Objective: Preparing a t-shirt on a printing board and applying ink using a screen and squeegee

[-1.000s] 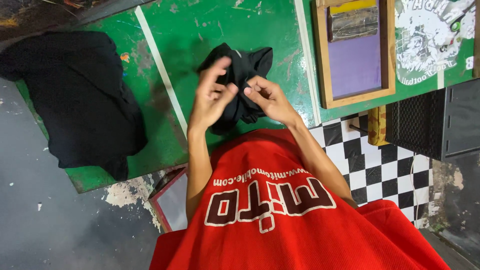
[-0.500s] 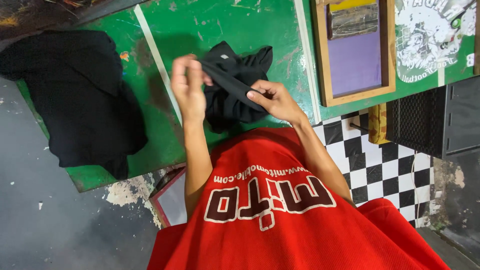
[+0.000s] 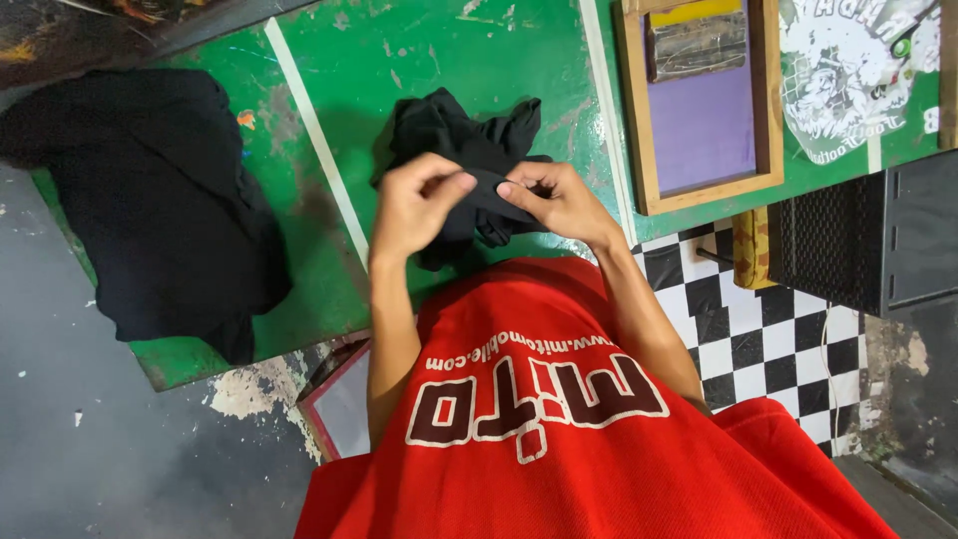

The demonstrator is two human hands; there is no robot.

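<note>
A crumpled black garment (image 3: 464, 140) lies bunched on the green table (image 3: 449, 50) in front of me. My left hand (image 3: 414, 205) pinches a fold of its black cloth between thumb and fingers. My right hand (image 3: 559, 200) grips the same fold from the right, fingertips almost meeting the left hand's. Both hands hover just above the near edge of the table, over my red printed shirt.
A second black garment (image 3: 150, 210) is spread over the table's left end. A wooden-framed screen with a purple mesh (image 3: 699, 110) lies to the right, beside a white printed design (image 3: 848, 80). A black perforated box (image 3: 858, 240) stands over checkered floor tiles (image 3: 728, 329).
My left hand, which had swung out to the left stretching a strip of cloth, has come back toward the right hand. The strip between them is now short.
</note>
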